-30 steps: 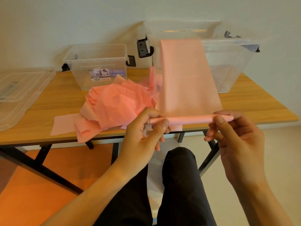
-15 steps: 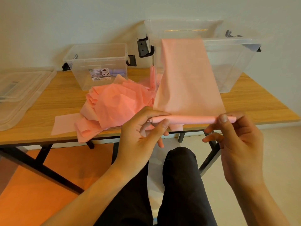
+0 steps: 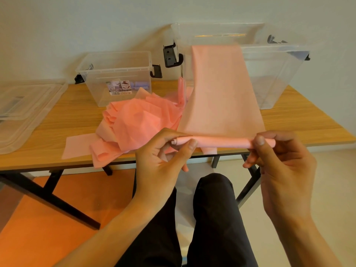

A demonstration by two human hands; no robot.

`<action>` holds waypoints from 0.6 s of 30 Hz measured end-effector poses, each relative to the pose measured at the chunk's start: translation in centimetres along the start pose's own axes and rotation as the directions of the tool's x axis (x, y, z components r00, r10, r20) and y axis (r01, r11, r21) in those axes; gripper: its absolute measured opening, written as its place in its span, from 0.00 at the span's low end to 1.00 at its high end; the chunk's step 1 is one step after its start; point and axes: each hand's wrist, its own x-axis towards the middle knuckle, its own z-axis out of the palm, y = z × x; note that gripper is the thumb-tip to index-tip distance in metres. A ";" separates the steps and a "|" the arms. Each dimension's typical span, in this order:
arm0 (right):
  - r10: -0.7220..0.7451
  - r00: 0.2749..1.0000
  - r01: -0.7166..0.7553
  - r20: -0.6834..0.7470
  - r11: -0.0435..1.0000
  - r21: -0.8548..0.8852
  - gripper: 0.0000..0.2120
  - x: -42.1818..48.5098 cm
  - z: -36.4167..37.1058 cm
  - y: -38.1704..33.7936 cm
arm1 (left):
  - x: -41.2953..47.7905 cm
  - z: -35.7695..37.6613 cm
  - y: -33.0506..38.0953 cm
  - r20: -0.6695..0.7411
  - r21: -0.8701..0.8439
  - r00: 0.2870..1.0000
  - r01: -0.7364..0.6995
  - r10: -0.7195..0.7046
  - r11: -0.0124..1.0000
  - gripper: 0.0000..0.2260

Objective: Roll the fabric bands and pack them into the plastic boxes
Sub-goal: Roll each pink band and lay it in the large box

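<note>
Head view, left hand (image 3: 159, 160): pinching the left end of the roll (image 3: 221, 142).
Head view, right hand (image 3: 279, 160): pinching the right end.
Band (image 3: 221, 89): held just above the table (image 3: 57, 132) edge, far end up at the big box (image 3: 279, 78) rim.
Risk: likely skewed or slack roll from uneven twisting; possible snag on the rim, or dragging the pile (image 3: 138, 124).

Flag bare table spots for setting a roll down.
Free: table between lid and pile, in front of small box; right corner before big box. Crowded: middle, under pile and held band.
</note>
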 end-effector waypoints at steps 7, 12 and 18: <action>0.013 0.999 -0.015 0.048 0.999 0.034 0.12 0.1 -0.3 -0.3 | 0.2 -0.2 -0.2 -0.003 -0.039 0.999 0.039 -0.039 0.998 0.06; 0.036 0.999 -0.036 0.040 0.999 -0.001 0.09 0.0 -0.2 -0.2 | 0.6 0.1 -0.1 0.036 -0.117 0.999 0.033 -0.029 0.993 0.06; 0.107 0.994 -0.108 0.039 0.993 0.038 0.07 0.1 -0.1 0.1 | 0.6 0.1 -0.2 0.120 -0.044 0.993 0.020 -0.015 0.999 0.05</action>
